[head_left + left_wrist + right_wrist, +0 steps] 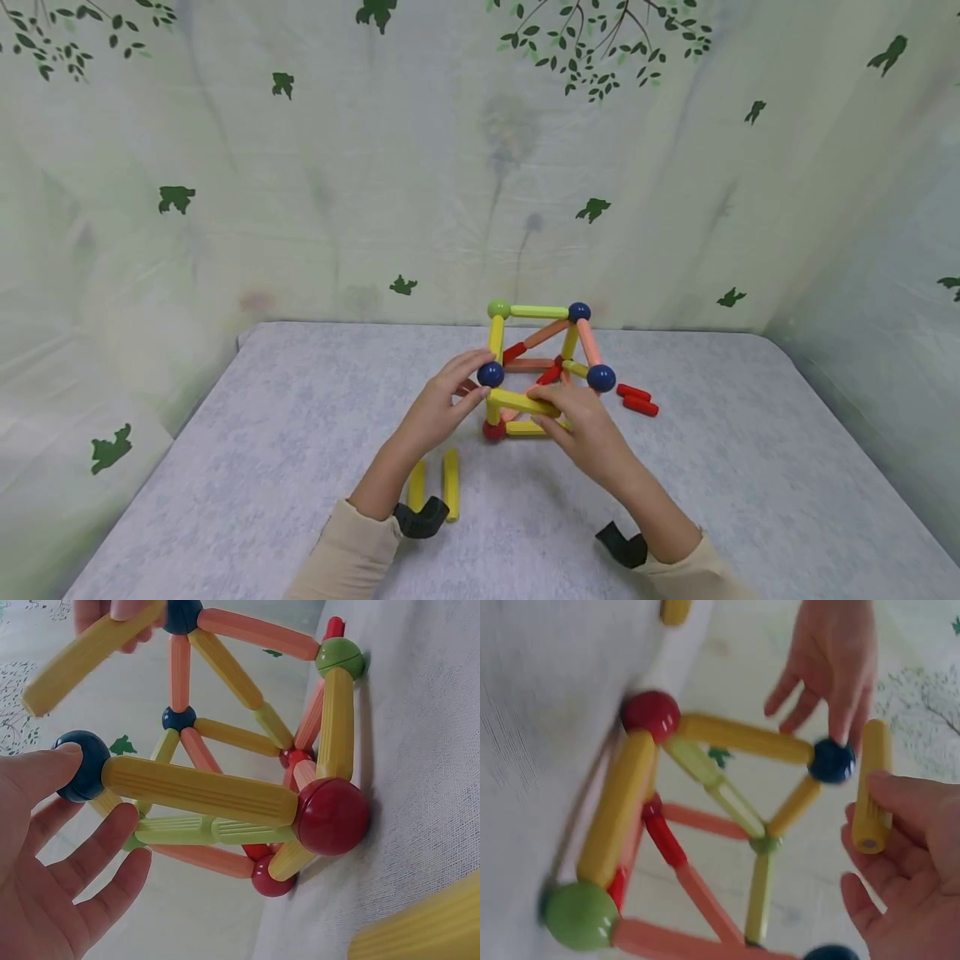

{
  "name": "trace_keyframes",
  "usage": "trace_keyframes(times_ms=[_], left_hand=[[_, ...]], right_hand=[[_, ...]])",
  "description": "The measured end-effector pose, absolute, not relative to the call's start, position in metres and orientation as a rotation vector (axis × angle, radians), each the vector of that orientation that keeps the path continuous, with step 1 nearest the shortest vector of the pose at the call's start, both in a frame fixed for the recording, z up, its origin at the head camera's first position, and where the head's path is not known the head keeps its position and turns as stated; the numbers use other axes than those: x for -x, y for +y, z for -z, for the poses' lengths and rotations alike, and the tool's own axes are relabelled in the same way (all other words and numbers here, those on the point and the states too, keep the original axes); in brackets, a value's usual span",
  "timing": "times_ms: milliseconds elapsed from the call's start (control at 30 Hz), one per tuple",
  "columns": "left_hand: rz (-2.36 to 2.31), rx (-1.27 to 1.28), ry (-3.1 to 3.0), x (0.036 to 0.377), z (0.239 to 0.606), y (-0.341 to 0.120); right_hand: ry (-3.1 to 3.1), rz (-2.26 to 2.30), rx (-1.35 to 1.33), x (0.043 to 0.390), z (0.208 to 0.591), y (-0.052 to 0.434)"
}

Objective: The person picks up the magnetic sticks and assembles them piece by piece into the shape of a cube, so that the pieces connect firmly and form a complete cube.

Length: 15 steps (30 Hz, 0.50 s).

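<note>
A cube-like frame of magnetic rods and balls stands on the table, with yellow, pink, lime and red rods. My left hand [438, 406] pinches the blue ball [491, 374] at the frame's near upper left corner between thumb and forefinger. Below that ball an upright yellow rod [199, 791] runs down to a red ball [331, 816]. My right hand [592, 429] holds a loose yellow rod [875, 784] between thumb and fingers, one end close by the pinched ball. Another blue ball [601, 378] tops the near right corner.
Two yellow rods [451, 486] lie on the table [300, 433] near the left wrist. A pair of short red rods [640, 406] rests right of the frame. Behind the table hangs a leaf-printed cloth [420, 167].
</note>
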<state>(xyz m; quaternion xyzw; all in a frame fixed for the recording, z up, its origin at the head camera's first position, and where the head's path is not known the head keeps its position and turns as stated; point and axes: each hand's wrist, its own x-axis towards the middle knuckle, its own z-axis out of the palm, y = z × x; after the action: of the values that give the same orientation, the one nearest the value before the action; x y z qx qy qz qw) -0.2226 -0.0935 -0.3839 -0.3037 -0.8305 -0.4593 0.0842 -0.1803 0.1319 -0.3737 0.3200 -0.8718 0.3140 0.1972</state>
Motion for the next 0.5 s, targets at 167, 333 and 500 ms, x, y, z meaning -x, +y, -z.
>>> trace_keyframes(times_ms=[167, 333, 500], left_hand=[[1.385, 0.887, -2.471, 0.223, 0.385, -0.093], [1.377, 0.895, -2.467, 0.222, 0.385, -0.092], [1.376, 0.897, -2.462, 0.222, 0.385, -0.092]], right_hand=[[-2.318, -0.754, -0.867, 0.196, 0.362, 0.147], [-2.327, -0.78, -0.854, 0.21, 0.361, 0.161], [-2.352, -0.924, -0.866, 0.214, 0.364, 0.17]])
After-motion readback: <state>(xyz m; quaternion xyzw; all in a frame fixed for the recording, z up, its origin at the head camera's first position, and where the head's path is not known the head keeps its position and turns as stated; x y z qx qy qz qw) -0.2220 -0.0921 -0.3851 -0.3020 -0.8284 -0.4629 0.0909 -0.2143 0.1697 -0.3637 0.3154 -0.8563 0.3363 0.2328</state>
